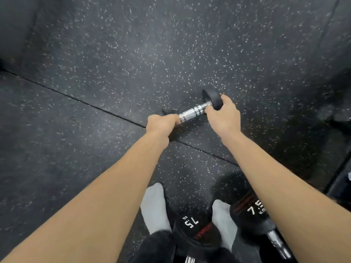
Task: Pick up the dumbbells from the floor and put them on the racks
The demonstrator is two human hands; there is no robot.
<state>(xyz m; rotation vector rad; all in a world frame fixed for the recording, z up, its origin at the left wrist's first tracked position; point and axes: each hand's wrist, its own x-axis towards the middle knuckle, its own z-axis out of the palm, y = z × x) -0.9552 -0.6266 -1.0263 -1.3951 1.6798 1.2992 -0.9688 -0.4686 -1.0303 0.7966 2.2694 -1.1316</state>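
A black dumbbell with a chrome handle (191, 112) lies on the speckled rubber floor in the middle of the view. My left hand (161, 124) grips the left end of the handle and hides that end's black head. My right hand (224, 116) holds the right black head (210, 97), with its fingers curled over the rim. Two more black dumbbells marked 7.5 kg lie near my feet: one (191, 227) between my socks, one (252, 209) to the right under my right forearm.
My feet in grey socks (154, 207) stand at the bottom centre. A floor-mat seam (76, 98) runs diagonally from left to right. A dark object (340, 185) sits at the right edge. No rack is in view.
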